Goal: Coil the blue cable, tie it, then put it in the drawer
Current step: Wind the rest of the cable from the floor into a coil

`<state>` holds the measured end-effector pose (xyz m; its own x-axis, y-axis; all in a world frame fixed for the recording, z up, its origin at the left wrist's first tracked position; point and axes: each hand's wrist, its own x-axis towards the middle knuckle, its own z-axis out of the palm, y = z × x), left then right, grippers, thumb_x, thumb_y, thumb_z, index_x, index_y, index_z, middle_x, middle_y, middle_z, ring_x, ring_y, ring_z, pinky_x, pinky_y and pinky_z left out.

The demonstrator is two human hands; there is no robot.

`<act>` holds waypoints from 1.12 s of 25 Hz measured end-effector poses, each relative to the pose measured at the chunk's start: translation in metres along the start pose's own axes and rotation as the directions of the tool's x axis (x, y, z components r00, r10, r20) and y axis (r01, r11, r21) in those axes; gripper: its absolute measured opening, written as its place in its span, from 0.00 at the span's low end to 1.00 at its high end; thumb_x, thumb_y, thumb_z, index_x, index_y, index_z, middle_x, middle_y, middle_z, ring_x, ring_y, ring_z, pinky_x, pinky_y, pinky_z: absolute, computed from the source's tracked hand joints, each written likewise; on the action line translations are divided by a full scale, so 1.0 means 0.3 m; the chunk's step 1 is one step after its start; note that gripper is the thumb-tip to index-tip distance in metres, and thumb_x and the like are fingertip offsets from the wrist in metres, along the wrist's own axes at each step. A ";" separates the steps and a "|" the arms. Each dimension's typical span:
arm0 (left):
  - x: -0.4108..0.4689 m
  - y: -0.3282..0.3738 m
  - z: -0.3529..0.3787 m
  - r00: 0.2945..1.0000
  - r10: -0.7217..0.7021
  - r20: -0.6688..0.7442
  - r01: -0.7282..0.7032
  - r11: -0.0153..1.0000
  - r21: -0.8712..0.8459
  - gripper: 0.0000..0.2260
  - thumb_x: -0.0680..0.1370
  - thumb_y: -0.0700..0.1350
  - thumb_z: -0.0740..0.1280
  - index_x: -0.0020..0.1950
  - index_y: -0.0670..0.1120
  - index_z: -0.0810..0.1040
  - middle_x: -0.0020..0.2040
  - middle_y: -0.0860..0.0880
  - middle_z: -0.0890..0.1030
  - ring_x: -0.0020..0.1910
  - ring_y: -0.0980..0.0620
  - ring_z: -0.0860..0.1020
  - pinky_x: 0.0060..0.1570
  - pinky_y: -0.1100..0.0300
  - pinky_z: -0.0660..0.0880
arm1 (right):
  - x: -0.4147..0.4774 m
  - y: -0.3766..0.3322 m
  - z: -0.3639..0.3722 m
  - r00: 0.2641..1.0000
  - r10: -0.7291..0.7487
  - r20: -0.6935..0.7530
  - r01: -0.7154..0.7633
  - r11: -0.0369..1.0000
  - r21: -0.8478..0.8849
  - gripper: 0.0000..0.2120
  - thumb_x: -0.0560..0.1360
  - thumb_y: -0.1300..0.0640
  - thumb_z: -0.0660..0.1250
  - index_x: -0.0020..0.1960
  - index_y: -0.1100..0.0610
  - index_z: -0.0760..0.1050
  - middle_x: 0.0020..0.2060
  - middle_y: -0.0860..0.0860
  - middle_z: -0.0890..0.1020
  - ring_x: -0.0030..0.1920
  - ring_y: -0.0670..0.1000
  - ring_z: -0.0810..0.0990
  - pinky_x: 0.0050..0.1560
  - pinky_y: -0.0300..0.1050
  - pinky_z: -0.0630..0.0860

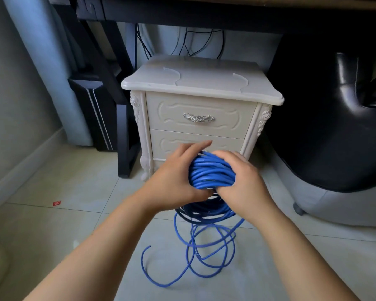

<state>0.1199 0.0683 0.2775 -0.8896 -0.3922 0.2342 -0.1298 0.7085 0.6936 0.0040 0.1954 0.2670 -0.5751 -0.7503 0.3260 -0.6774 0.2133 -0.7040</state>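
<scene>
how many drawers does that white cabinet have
2. The upper drawer sits under the cabinet top, shut, its silver handle showing. The lower drawer is directly beneath, partly hidden behind the hands.

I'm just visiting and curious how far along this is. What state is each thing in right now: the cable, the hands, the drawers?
blue cable: mostly bundled in both hands, several loose loops on the floor, no tie visible
left hand: gripping the bundle
right hand: gripping the bundle
top drawer: closed
lower drawer: looks closed, partly hidden by the hands
</scene>
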 end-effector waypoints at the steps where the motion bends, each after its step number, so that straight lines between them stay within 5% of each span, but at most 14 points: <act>1: -0.001 0.001 0.009 1.000 -0.022 0.003 0.022 0.998 0.052 0.35 0.66 0.45 0.76 0.71 0.56 0.68 0.61 0.55 0.73 0.58 0.58 0.74 0.56 0.71 0.68 | -0.005 0.002 0.007 1.000 0.000 0.005 0.000 1.000 -0.004 0.30 0.63 0.68 0.67 0.61 0.46 0.76 0.53 0.43 0.78 0.53 0.47 0.78 0.55 0.49 0.76; 4: 0.001 0.014 0.024 0.991 -0.095 -0.095 0.103 0.991 0.081 0.15 0.67 0.42 0.71 0.51 0.52 0.73 0.41 0.55 0.77 0.40 0.54 0.75 0.38 0.63 0.70 | -0.011 -0.003 -0.001 0.999 -0.004 -0.032 0.006 0.997 0.070 0.30 0.62 0.69 0.67 0.58 0.44 0.77 0.52 0.40 0.79 0.53 0.44 0.79 0.56 0.48 0.77; 9: 0.007 0.036 0.021 0.966 -0.205 -0.155 0.161 0.953 -0.256 0.09 0.62 0.43 0.66 0.41 0.49 0.74 0.27 0.56 0.73 0.26 0.59 0.69 0.28 0.67 0.66 | 0.007 -0.017 -0.027 0.996 0.054 -0.069 -0.036 0.970 0.241 0.28 0.64 0.61 0.73 0.62 0.42 0.77 0.55 0.41 0.81 0.57 0.43 0.80 0.61 0.43 0.76; 15: 0.036 0.018 0.013 0.844 -0.500 -0.195 0.235 0.672 -0.702 0.11 0.61 0.40 0.67 0.42 0.44 0.76 0.32 0.51 0.73 0.33 0.48 0.72 0.39 0.52 0.74 | 0.020 0.000 -0.020 0.944 0.331 0.001 -0.256 0.729 0.634 0.23 0.69 0.58 0.77 0.61 0.45 0.76 0.50 0.41 0.85 0.53 0.42 0.83 0.56 0.40 0.76; 21: 0.039 0.035 0.027 0.760 -0.600 -0.247 0.200 0.579 -0.790 0.07 0.65 0.38 0.67 0.42 0.44 0.76 0.29 0.49 0.71 0.27 0.53 0.71 0.40 0.52 0.73 | 0.024 -0.004 0.035 0.902 0.432 0.015 -0.283 0.564 0.776 0.22 0.65 0.50 0.78 0.58 0.48 0.78 0.48 0.48 0.85 0.52 0.50 0.83 0.63 0.54 0.76; 28: 0.041 0.038 0.064 0.666 -0.715 -0.214 0.157 0.415 -0.896 0.05 0.72 0.35 0.65 0.42 0.44 0.74 0.30 0.49 0.72 0.32 0.50 0.71 0.46 0.46 0.77 | 0.011 -0.013 0.072 0.867 0.471 0.162 -0.369 0.388 0.845 0.24 0.66 0.54 0.77 0.60 0.49 0.77 0.51 0.54 0.84 0.54 0.55 0.83 0.57 0.58 0.80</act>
<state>0.0992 0.0828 0.2754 -0.4058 -0.8931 -0.1940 0.1990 -0.2935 0.9350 0.0145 0.1786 0.2572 -0.7436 -0.6512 -0.1513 0.3368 -0.1694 -0.9262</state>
